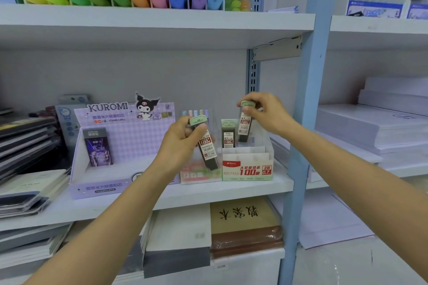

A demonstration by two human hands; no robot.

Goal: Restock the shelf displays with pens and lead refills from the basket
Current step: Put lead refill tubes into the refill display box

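Mid-frame, right hand (264,112) pinches a lead refill (245,126) above the display box (247,169), left hand (183,139) grips a second refill (208,150); slotting probably needs a straight drop.

Above the green lead-refill box (247,169) the air is open up to the underside of the upper shelf (162,28). The box's front card-divided slots are free; a standing tube (228,136) fills one back slot. Over its back right corner the right hand (266,111) pinches a raised tube (245,122). Just left of the box stands a clear pen display (199,173), with the left hand (183,141) and its tilted tube (208,152) before it. Right of the box, the blue post (301,146) closes that side.
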